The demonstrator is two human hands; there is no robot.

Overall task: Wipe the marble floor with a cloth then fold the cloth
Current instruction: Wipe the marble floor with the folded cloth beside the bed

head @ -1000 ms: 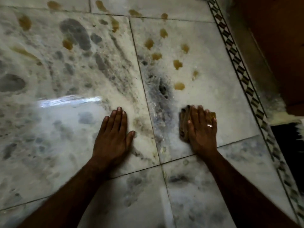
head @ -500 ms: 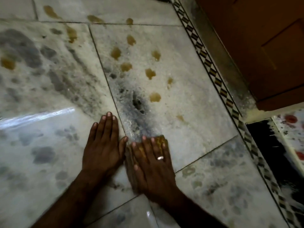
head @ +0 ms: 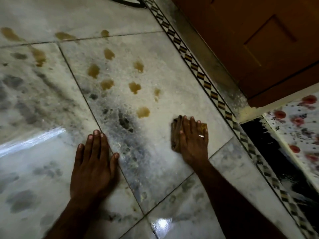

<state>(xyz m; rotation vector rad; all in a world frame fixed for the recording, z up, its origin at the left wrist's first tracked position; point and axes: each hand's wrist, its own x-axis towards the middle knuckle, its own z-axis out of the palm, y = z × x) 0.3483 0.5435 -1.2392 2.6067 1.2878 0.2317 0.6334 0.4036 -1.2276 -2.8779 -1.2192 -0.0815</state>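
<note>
The white marble floor (head: 172,80) has grey veins and several yellow-brown spots (head: 143,112) across the middle tile. My right hand (head: 194,140), wearing a ring, presses flat on a crumpled brown cloth (head: 175,133) on the floor, just right of the nearest spot. Most of the cloth is hidden under my palm; its edges show at the left and by my fingertips. My left hand (head: 94,168) lies flat on the marble, fingers together, holding nothing, over a tile joint to the left.
A patterned black-and-white border strip (head: 214,95) runs diagonally on the right. Beyond it stand a brown wooden door (head: 259,40) and a floral-patterned surface (head: 296,121) beside a black gap (head: 269,152). A dark curved object (head: 126,2) sits at the top edge.
My right hand has slid the cloth to the right, away from my left hand, after bringing it next to that hand half a second ago. My left hand has stayed planted.
</note>
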